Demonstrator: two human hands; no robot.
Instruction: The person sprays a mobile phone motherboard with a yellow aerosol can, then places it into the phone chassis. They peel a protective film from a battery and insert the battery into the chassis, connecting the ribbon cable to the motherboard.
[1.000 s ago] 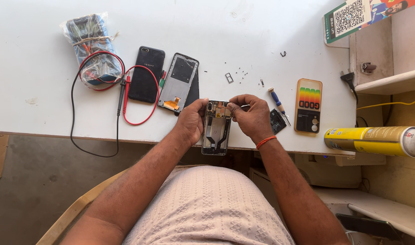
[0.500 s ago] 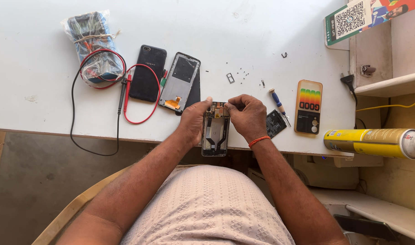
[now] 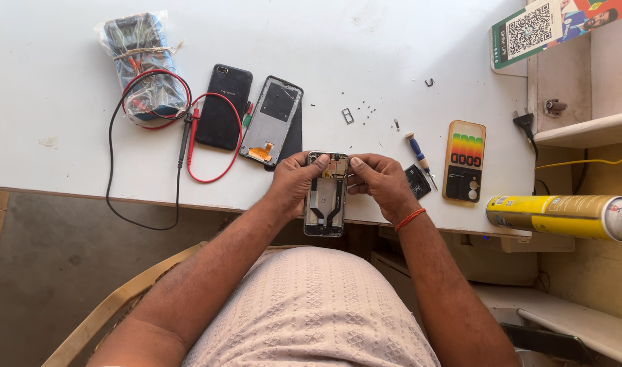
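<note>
An opened phone frame (image 3: 324,200) with its insides showing lies over the front edge of the white table (image 3: 365,47). My left hand (image 3: 292,182) grips its left side, thumb on the top corner. My right hand (image 3: 382,182) holds the right side, with thumb and fingertips pinched at the small gold board near the top. An orange band sits on my right wrist.
On the table are a bagged multimeter (image 3: 141,68) with red and black leads, a black phone (image 3: 224,105), a detached screen panel (image 3: 275,122), a blue-handled screwdriver (image 3: 420,153), a colourful phone cover (image 3: 464,161), small screws and a tray (image 3: 348,116). A yellow can (image 3: 562,216) lies at right.
The view has shifted slightly. My right fingers have moved in closer onto the top of the phone frame; the left hand keeps its grip.
</note>
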